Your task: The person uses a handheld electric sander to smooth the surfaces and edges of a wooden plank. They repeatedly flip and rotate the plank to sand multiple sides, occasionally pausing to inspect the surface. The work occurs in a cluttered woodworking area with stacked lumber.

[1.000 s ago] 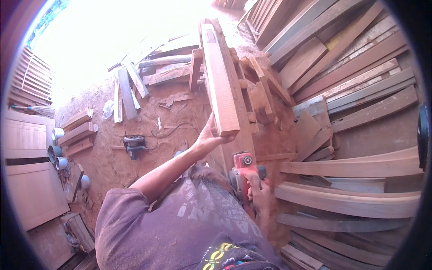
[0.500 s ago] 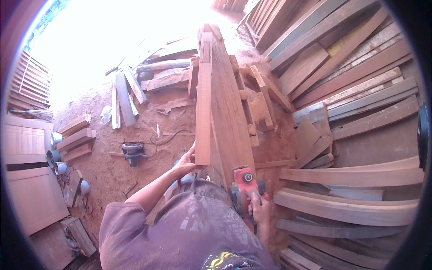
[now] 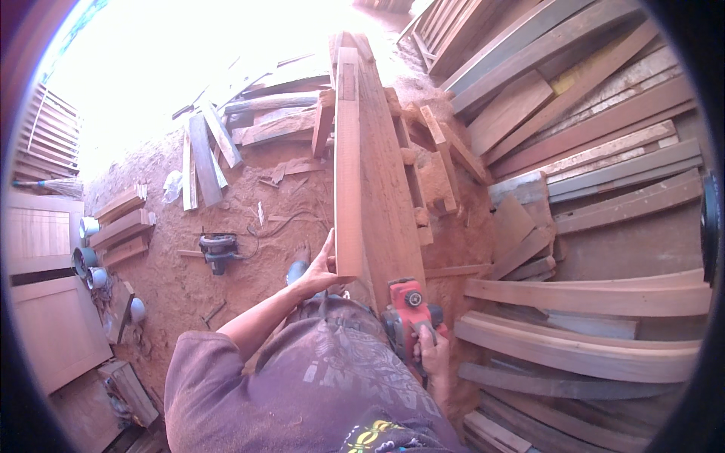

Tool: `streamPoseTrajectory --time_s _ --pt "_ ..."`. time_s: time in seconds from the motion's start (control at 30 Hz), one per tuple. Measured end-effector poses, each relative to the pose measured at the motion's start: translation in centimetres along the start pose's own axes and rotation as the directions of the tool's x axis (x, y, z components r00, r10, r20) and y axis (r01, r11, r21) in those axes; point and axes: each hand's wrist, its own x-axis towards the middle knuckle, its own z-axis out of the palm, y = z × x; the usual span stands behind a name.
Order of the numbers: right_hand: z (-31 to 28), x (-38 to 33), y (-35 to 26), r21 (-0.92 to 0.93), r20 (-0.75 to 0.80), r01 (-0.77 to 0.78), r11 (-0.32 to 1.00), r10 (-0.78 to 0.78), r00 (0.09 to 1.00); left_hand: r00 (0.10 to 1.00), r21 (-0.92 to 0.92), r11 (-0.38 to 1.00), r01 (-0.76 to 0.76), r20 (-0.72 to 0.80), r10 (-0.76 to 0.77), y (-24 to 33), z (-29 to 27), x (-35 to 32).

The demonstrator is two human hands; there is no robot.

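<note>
My left hand (image 3: 322, 268) grips the near end of a long reddish wooden plank (image 3: 347, 162), held on edge along the left side of a long wooden workbench (image 3: 389, 189). My right hand (image 3: 432, 355) holds the handle of a red electric planer (image 3: 408, 306) that rests at the near end of the bench. The plank runs away from me toward the bright far end of the yard.
Stacks of boards and curved timber pieces (image 3: 581, 332) fill the right side. A dark power tool (image 3: 217, 249) lies on the sawdust floor at left, near short blocks (image 3: 124, 223) and wooden door panels (image 3: 45, 302). Loose planks (image 3: 208, 151) lie farther off.
The plank has come down from a raised, tilted position to stand on edge beside the bench. My left hand dropped with it. My right hand stayed on the planer.
</note>
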Motion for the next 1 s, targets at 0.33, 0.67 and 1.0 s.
streamPoseTrajectory --time_s 0.33,0.67,1.0 --pt "-0.3 0.5 1.0 -0.058 0.021 0.042 0.997 -0.040 0.999 0.919 -0.108 0.913 -0.393 -0.069 0.387 12.4 8.7 0.0" --pt "-0.2 0.3 0.6 -0.094 0.025 0.043 0.995 -0.041 0.999 0.868 -0.208 0.843 -0.496 -0.101 0.485 27.0 13.6 1.0" --pt "0.0 1.4 2.7 0.037 0.002 0.091 0.995 -0.091 0.996 0.856 -0.160 0.843 -0.514 -0.151 0.494 27.9 13.7 0.8"
